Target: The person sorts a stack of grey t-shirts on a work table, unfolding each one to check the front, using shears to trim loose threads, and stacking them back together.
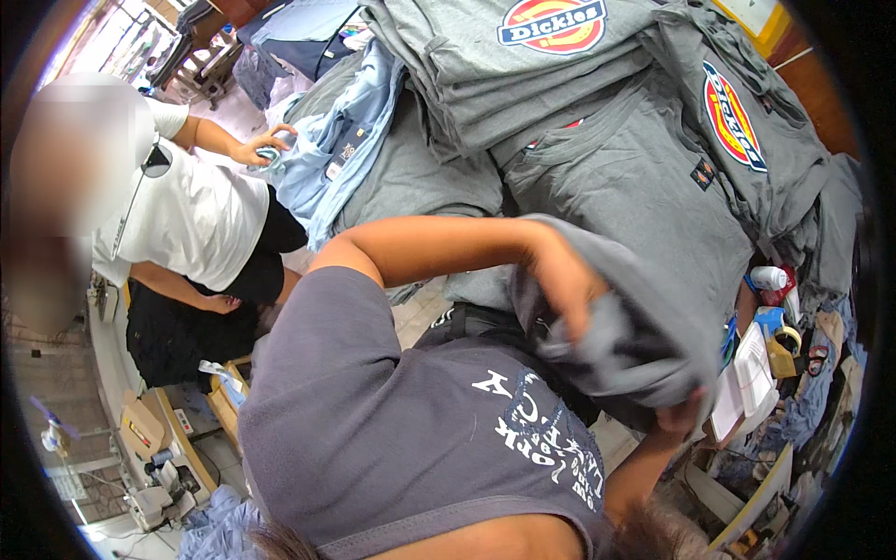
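Note:
A grey T-shirt (pixel 644 317), bunched and partly blurred, hangs in front of my body between my two hands. My left arm reaches across from the left, and my left hand (pixel 565 289) is closed on the shirt's upper part, its fingers smeared by motion and partly sunk in the folds. Lower and to the right, my right hand (pixel 683 413) grips the shirt's bottom edge, with some fingers hidden by the cloth. Just beyond lies a pile of grey T-shirts (pixel 616 187), several with a round red and yellow print.
At the left a person in a white top (pixel 201 201) touches a light blue shirt (pixel 359 140) on the pile. A sewing machine (pixel 154 495) stands lower left. At the right are a white can (pixel 768 277), tape roll (pixel 790 340) and white papers (pixel 747 373).

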A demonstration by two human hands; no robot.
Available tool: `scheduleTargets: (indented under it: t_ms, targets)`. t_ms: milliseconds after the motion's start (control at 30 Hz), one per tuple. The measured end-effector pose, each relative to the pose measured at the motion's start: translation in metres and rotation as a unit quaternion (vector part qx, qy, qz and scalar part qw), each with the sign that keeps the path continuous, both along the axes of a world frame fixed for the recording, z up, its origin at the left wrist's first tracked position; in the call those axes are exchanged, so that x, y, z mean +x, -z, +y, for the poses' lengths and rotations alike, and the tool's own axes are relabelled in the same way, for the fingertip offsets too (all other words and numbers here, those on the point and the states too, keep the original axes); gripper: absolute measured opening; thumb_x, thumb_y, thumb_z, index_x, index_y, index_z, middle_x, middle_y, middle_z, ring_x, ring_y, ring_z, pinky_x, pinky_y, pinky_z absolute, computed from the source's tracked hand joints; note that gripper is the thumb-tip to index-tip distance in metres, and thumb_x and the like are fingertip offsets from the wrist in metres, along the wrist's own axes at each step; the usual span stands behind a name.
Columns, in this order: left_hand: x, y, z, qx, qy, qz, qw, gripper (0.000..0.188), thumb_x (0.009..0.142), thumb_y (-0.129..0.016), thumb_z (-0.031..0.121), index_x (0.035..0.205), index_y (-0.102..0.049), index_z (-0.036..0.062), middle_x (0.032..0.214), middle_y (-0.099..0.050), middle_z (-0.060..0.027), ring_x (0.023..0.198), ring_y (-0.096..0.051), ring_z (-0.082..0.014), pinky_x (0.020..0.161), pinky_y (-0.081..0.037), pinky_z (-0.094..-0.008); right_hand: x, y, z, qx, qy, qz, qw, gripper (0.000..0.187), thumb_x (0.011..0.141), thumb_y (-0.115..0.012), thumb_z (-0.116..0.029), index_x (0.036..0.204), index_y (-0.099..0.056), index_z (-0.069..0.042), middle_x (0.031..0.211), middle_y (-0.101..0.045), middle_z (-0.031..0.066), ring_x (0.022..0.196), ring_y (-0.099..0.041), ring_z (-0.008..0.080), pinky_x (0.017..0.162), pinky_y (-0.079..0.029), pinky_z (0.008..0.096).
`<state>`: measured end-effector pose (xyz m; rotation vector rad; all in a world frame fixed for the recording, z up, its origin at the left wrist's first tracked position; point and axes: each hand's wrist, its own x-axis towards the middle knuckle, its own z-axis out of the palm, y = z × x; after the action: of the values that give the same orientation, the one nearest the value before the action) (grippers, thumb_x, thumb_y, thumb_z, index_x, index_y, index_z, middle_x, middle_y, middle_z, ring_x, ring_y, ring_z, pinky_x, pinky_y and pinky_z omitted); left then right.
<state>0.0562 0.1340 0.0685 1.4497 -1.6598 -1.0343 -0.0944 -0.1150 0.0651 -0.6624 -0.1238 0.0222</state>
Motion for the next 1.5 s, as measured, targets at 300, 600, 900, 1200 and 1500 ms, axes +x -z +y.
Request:
scheduleTargets:
  t_ms: [300,600,900,1200,1500]
  targets:
    - [0.008,0.032,0.013,0.148,-0.242,0.034,0.958,0.046,0.077,-0.059,0.043,0.078,-0.059,-0.0031,0.066,-0.056,-0.0045,0.065,-0.048,-0.0103,0.06,-0.041,-0.0276,0.009,0.023,0.034,-0.281,0.011,0.212,0.936,0.061,0.071,-0.065,-0.011,0.123,-0.035,0.002,0.121,-0.043,0.0119,0.111,-0.042,0.0245,0.096,-0.029,0.034]
    - [0.015,-0.007,0.209,0.149,-0.871,-0.224,0.41,0.041,0.069,-0.066,0.034,0.097,-0.059,0.0056,0.082,-0.062,-0.0148,0.074,-0.061,-0.0283,0.067,-0.047,-0.035,0.005,0.031,0.003,-0.19,0.133,0.154,0.96,0.056,0.074,-0.063,-0.015,0.12,-0.038,0.003,0.119,-0.045,0.0131,0.108,-0.044,0.0252,0.096,-0.03,0.036]
    - [0.106,0.019,0.313,0.238,-0.87,-0.282,0.328,0.026,0.072,-0.054,0.027,0.085,-0.06,0.0059,0.066,-0.062,-0.0095,0.072,-0.062,-0.0257,0.068,-0.046,-0.0366,0.014,0.031,0.015,-0.219,0.137,0.149,0.954,0.055,0.074,-0.063,-0.015,0.119,-0.039,0.004,0.119,-0.044,0.0132,0.108,-0.044,0.0251,0.096,-0.029,0.0358]
    - [0.118,0.02,0.281,0.107,-0.88,-0.333,0.322,0.053,0.074,-0.058,0.024,0.121,-0.039,0.0101,0.09,-0.058,-0.0247,0.088,-0.056,-0.0379,0.076,-0.043,-0.0434,0.007,0.05,-0.006,-0.167,0.139,0.186,0.958,0.05,0.076,-0.06,-0.015,0.119,-0.039,0.003,0.119,-0.044,0.0126,0.11,-0.042,0.0248,0.096,-0.029,0.0371]
    - [0.049,0.009,0.125,-0.289,-0.704,-0.49,0.425,0.03,0.072,-0.059,0.005,0.1,-0.049,0.0042,0.095,-0.053,-0.0103,0.088,-0.049,-0.0255,0.079,-0.038,-0.034,0.013,0.046,0.009,-0.168,0.148,0.088,0.971,0.052,0.078,-0.06,-0.014,0.122,-0.037,0.002,0.122,-0.043,0.0097,0.112,-0.041,0.0229,0.096,-0.029,0.0361]
